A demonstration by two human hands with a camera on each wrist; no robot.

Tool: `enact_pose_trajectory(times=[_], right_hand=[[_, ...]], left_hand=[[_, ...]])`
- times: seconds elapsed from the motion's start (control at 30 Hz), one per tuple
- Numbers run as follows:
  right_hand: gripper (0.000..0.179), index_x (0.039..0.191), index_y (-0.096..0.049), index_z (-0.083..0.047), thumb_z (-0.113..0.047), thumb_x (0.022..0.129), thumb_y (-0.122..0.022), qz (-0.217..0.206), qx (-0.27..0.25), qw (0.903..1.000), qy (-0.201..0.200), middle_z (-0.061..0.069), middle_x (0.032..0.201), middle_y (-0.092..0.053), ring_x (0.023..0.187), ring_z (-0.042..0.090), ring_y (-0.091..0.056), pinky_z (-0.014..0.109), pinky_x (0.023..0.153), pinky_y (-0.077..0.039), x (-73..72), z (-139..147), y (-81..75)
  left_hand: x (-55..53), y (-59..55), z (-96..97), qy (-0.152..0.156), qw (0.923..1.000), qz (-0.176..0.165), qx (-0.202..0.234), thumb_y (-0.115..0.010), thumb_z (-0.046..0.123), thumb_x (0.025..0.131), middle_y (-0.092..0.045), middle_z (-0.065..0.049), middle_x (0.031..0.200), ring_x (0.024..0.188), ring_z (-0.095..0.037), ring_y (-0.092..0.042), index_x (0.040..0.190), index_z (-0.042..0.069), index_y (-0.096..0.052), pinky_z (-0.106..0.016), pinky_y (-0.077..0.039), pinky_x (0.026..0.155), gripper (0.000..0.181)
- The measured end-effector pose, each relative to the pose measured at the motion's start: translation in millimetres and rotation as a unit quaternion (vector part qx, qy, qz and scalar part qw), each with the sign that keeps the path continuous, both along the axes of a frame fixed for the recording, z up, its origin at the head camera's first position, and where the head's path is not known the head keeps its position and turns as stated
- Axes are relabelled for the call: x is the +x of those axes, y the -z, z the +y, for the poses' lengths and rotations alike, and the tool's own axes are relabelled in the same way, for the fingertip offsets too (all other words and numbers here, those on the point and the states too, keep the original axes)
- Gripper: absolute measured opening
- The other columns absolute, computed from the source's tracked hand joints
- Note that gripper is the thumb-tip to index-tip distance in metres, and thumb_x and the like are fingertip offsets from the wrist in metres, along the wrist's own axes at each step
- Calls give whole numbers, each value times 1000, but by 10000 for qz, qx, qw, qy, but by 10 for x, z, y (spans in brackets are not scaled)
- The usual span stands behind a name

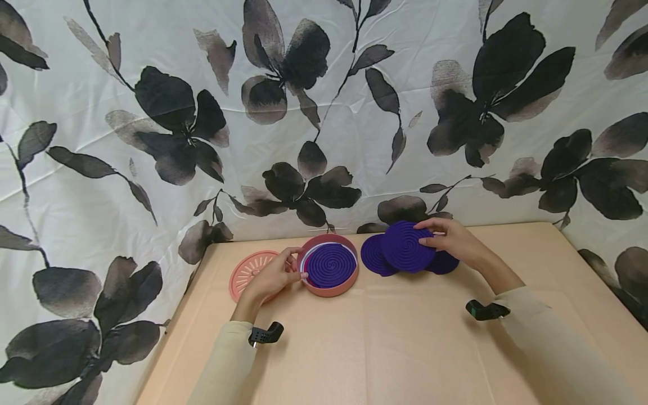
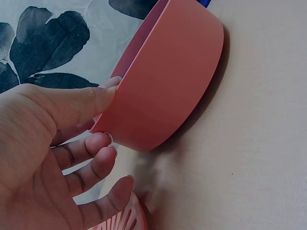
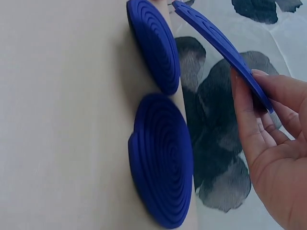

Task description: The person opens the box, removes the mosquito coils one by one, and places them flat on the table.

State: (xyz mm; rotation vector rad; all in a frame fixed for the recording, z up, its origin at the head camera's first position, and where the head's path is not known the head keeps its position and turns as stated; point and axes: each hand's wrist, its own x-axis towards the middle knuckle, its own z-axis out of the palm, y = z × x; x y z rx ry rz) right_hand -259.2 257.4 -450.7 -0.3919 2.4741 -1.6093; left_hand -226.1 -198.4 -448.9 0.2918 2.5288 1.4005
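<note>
- Purple, spiral-ridged: the raised disc (image 1: 402, 247) is right of the bowl (image 1: 329, 291), off the table (image 1: 379, 349). The right hand (image 1: 448, 239) is clamped on its right edge, between thumb and fingers; the right wrist view shows it tilted.
- Bowl: pinkish red, on the table. The left hand (image 1: 273, 275) is clamped on its left rim, the lower fingers loosely spread. Another purple item, the inner disc (image 1: 331, 265), lies within, with white and pink edging beside it.
- Also on the table's far side: the left disc (image 1: 372, 254) and the right disc (image 1: 445, 263), near each other below the raised one; contact between them cannot be confirmed.
- Lid (image 1: 248, 270): slotted, left of the bowl, partly hidden by the left hand.
- Step in hand, as judged: handling one disc singly while the bowl is steadied.
- Good practice: pinch the edge lightly, since the disc looks pliable; level it before any set-down; clear the neighbouring discs without dragging. Light rim pressure should suffice; a hard pull could shift the bowl.
- Markings: no brand, label or writing legible on discs, bowl or lid. The right wrist device (image 1: 487, 310) bears a green spot, too small to make out.
</note>
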Motion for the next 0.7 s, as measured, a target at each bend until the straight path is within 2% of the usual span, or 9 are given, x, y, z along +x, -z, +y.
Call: enact_pose_trajectory(times=[0.13,0.37,0.53,0.7], right_hand=[[46,138,-58,-4,-18,96,-71,-32,-65,9999,101,22,136,-56,107,15,-62,26,81,-55,42,83,42],[46,137,-58,-3,-21,97,-71,67,84,9995,311,22,129,-58,102,10,-62,24,80,-55,123,218,80],[45,134,-61,-4,-24,95,-73,161,270,9980,539,20,124,-62,98,6,-62,25,77,-55,153,345,137],[45,133,-62,-2,-24,95,-73,382,305,9963,701,17,132,-59,103,2,-58,23,75,-55,173,496,215]], left_hand=[[-28,46,-35,61,9999,-73,55,-76,4,89,-51,-25,105,84,-28,-48,149,4,-44,-29,-40,63,68],[-125,234,-120,80,10000,-52,5,-80,11,87,-53,-20,106,85,-26,-49,150,10,-45,-31,-41,64,71],[-126,248,-138,139,9999,-36,62,-81,15,87,-54,-16,104,83,-25,-49,149,13,-47,-31,-42,63,71],[-120,238,-149,199,9997,-45,96,-81,16,87,-53,-14,103,83,-24,-50,148,13,-47,-31,-43,64,70]])
